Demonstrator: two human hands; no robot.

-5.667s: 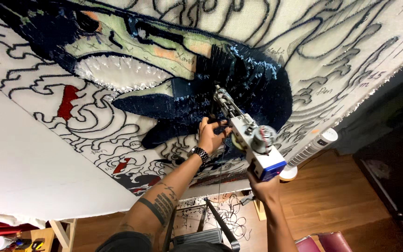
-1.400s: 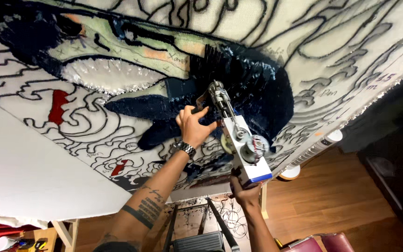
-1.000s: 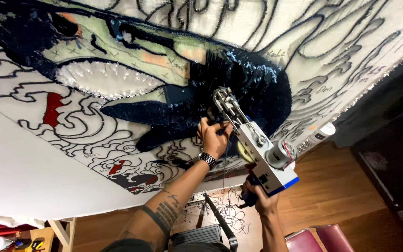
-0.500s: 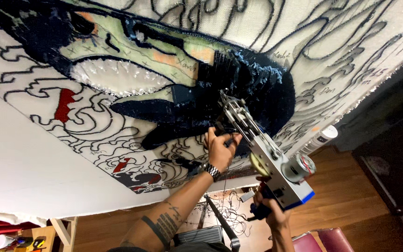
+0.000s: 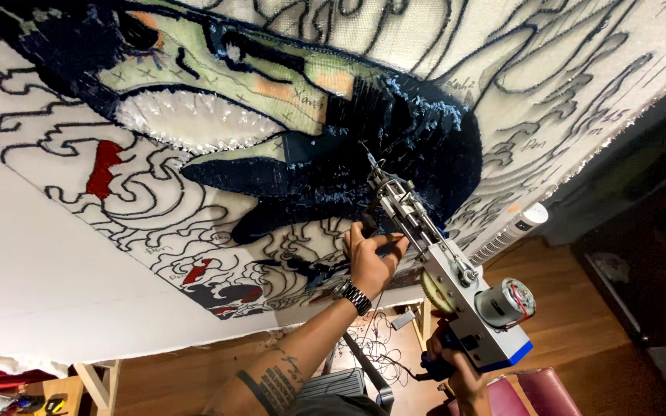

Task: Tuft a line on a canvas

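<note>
Both hands clamped on gun [image 5: 456, 285]: left hand [image 5: 371, 258] steadying front, right hand [image 5: 456, 370] gripping handle; press square to cloth [image 5: 580, 85].

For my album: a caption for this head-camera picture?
Both hands steer a tufting gun into the dark blue pile of a stretched cloth.

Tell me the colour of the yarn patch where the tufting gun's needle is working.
Dark navy blue yarn patch, seen in the head view.
</note>
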